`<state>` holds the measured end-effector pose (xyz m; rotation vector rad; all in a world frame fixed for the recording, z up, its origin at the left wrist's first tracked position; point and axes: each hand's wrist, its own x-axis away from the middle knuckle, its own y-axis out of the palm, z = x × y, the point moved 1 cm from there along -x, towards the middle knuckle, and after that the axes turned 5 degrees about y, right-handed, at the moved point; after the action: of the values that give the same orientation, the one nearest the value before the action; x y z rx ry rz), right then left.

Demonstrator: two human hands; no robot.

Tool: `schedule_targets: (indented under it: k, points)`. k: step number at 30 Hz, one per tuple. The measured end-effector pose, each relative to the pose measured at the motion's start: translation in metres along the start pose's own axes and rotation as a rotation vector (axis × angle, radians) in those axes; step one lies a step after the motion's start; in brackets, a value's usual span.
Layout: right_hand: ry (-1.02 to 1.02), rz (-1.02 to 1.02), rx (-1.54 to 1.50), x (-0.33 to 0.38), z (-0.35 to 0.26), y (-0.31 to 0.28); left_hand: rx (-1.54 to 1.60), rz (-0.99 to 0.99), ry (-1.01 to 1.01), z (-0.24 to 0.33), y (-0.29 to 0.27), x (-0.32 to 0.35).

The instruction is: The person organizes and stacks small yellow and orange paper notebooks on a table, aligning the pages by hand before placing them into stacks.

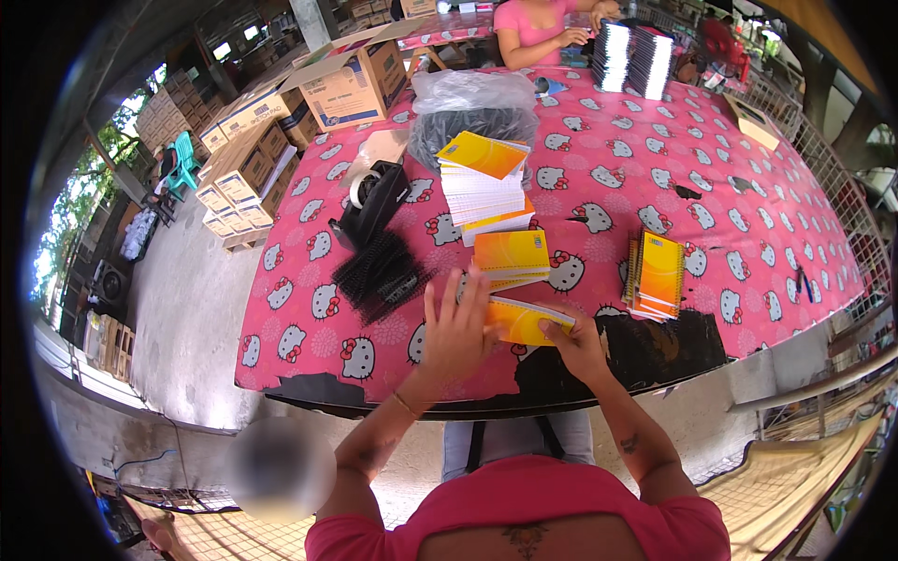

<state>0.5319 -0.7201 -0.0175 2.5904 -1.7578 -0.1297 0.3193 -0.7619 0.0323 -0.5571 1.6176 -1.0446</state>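
A small yellow-orange notebook (pixel 528 320) lies at the table's near edge, held at its right end by my right hand (pixel 582 344), thumb on top. My left hand (pixel 456 327) is beside its left end, fingers stretched out and apart; whether the thumb presses the notebook I cannot tell. Just beyond lies a short pile of yellow notebooks (pixel 511 252). Behind it leans a taller, fanned stack of notebooks (pixel 482 187) with white pages showing. Black binding coils (pixel 379 278) lie left of my left hand. On the right, several spiral-bound yellow notebooks (pixel 659 271) are stacked.
A black tape dispenser (pixel 372 208) stands beyond the coils. Clear plastic wrap (pixel 472 98) covers something dark behind the notebooks. Cardboard boxes (pixel 351 89) are at the far left. Across the table, a person (pixel 535 35) works near two tall stacks of dark-covered books (pixel 613 58). Pliers (pixel 804 283) lie far right.
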Motion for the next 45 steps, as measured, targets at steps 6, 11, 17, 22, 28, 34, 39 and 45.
schedule_targets:
  k: [6,11,17,22,28,34,39,45]
  points:
    - [-0.056,0.003,0.124,0.0,-0.002,0.008,-0.034,0.093,-0.044,-0.005,-0.008,-0.012]
    - [-0.025,-0.007,-0.09,-0.001,-0.024,-0.002,-0.026,-0.058,0.092,0.014,-0.005,0.004]
    - [0.029,-0.066,-0.103,0.003,-0.042,0.012,-0.078,-0.072,0.166,0.016,-0.008,-0.006]
    - [0.019,-0.075,-0.104,0.003,-0.033,0.018,-0.099,-0.03,0.12,0.022,-0.016,-0.011]
    - [-0.09,-0.073,0.05,0.004,-0.037,0.009,-0.025,-0.042,0.137,0.035,-0.007,-0.005]
    - [0.014,-0.098,-0.065,0.0,-0.031,0.011,0.097,-0.04,0.124,0.047,0.02,0.027]
    - [-0.005,-0.132,0.006,-0.011,0.004,0.01,-0.002,-0.015,0.042,0.032,0.019,-0.018]
    - [-0.014,-0.154,0.056,-0.02,0.024,-0.01,0.289,-0.079,0.078,0.044,0.025,0.003]
